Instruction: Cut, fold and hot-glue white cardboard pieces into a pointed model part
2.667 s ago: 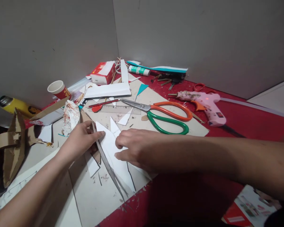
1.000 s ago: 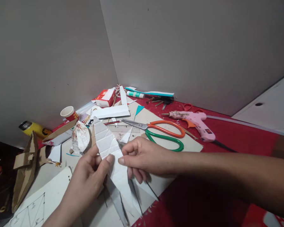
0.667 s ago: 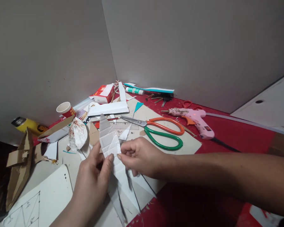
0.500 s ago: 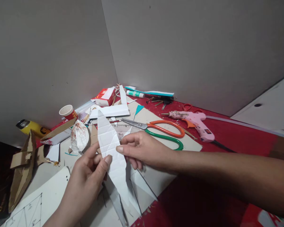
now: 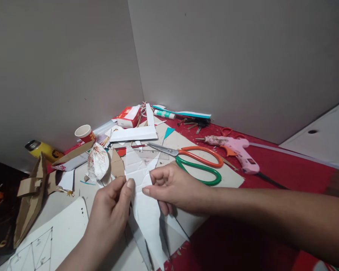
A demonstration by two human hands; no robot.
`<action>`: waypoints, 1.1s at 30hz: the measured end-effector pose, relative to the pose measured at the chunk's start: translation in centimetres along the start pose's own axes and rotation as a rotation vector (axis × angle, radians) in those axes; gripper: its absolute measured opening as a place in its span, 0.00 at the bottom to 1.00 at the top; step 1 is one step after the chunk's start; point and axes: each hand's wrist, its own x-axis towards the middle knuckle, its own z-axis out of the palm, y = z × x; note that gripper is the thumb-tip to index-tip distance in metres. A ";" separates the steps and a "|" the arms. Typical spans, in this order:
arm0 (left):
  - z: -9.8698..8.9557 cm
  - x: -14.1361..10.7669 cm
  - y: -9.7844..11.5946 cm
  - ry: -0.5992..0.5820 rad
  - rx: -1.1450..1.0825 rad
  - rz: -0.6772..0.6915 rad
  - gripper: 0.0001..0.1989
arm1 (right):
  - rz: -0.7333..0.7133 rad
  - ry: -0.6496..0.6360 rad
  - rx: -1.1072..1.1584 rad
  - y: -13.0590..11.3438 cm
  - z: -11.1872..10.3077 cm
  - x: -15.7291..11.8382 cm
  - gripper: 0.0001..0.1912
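Clock centred on the held work. Creased, tapering white paper piece (image 5: 147,216) up in both hands, above a flat pale grey board (image 5: 230,180) on the red-covered bench (image 5: 288,162); upper tip leans toward 11, lower tip toward 5. Left hand (image 5: 110,205) pinches its left edge, thumb on the near face; right hand (image 5: 176,188) pinches the right edge likewise, its other fingers curled. Fingertips behind the paper hidden.

Between 1 and 2 o'clock: large steel scissors with one orange and one green handle (image 5: 183,153), lying on the board. At 2, farther out: pink plastic glue gun with orange trigger (image 5: 237,148). At 12: long folded white paper strip (image 5: 133,133). Between 10 and 11: red-and-white paper cup (image 5: 84,133), tilted. At 9: brown cardboard boat-like form (image 5: 31,199). At 8: white sheet with ruled black lines (image 5: 63,226).
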 end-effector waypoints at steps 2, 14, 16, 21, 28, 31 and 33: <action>-0.5 0.1 0.4 0.032 0.041 0.013 0.20 | 0.005 -0.046 0.005 -0.1 -0.3 0.1 0.15; 1.0 -0.4 -0.7 0.148 0.372 0.276 0.15 | -0.075 0.154 -0.084 0.1 0.4 -0.2 0.14; 0.4 -0.1 -0.2 0.090 0.200 0.141 0.17 | -0.066 0.106 -0.043 0.1 0.2 -0.3 0.14; -1.4 0.1 1.3 -0.009 -0.019 -0.004 0.20 | -0.058 -0.017 -0.041 -0.4 -0.2 -0.3 0.14; 0.4 -0.7 0.7 0.153 0.295 0.260 0.17 | -0.111 0.076 -0.215 0.4 0.4 -0.3 0.14; 0.6 -0.6 0.5 0.128 0.230 0.180 0.18 | -0.166 0.102 -0.249 0.6 0.4 -0.1 0.14; 0.2 -0.3 0.5 0.053 0.111 0.063 0.18 | -0.120 0.102 -0.181 0.3 0.3 -0.1 0.12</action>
